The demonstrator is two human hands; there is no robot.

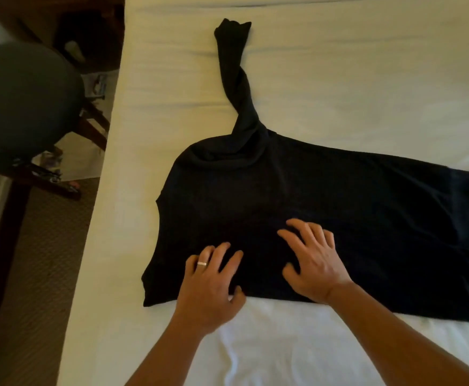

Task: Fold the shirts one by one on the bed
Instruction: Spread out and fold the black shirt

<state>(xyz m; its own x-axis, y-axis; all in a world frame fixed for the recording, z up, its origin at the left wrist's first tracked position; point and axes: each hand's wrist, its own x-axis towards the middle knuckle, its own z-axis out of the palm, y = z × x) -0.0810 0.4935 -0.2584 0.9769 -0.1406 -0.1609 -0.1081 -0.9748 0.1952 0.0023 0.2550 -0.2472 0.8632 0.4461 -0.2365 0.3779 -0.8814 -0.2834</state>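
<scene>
Black long-sleeved shirt (325,207) lies lengthwise toward frame right on the bed (339,79); twisted sleeve (236,87) points to upper centre; left hand (211,282) and right hand (314,260), fingers spread, press its near edge, gripping nothing.

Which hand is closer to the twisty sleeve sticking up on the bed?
The right hand. It lies flat on the black shirt, below the twisted sleeve. The left hand rests on the shirt's near edge, farther down and left of the sleeve.
</scene>
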